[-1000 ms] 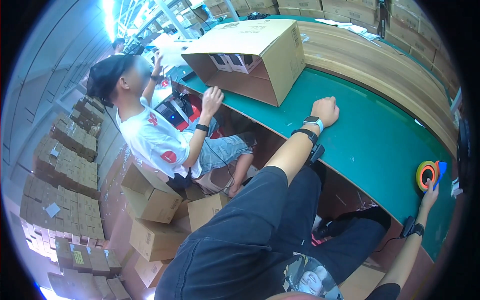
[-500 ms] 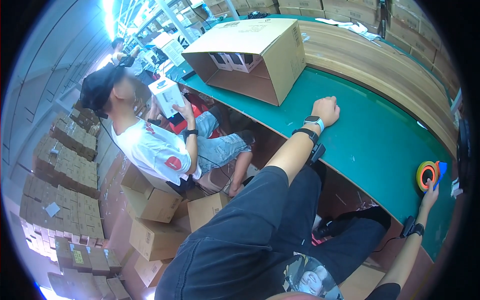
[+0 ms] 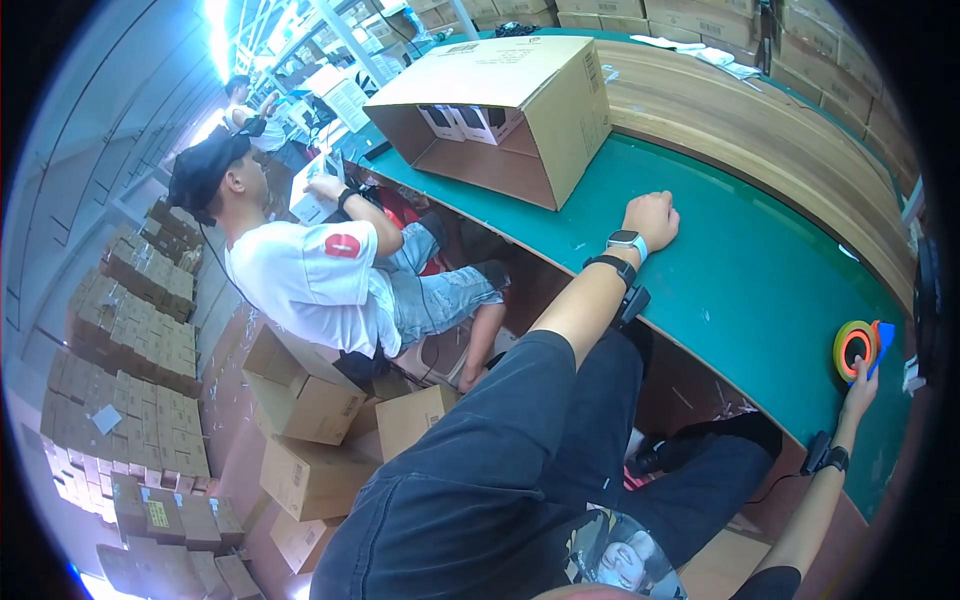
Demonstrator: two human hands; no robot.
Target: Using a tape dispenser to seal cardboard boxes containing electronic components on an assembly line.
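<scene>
A green bench (image 3: 740, 290) is curving across the right of the frame, carrying a big open cardboard box (image 3: 515, 110) at upper centre. The left hand (image 3: 652, 217) is resting on it mid-frame, fingers clenched into a fist and grasping nothing. At the right edge the right hand (image 3: 860, 385) is touching a tape dispenser (image 3: 856, 347) lying on the bench, though its fingers seem only loosely curled against it.

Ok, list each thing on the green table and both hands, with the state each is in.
Box: on its side, open mouth facing the table edge, small white boxes inside.
Tape roll: lies on the table, in a blue dispenser, right hand on it.
Left hand: closed in a fist, resting on the table, empty.
Right hand: fingers on the tape roll.
Table: green top, mostly bare.
</scene>
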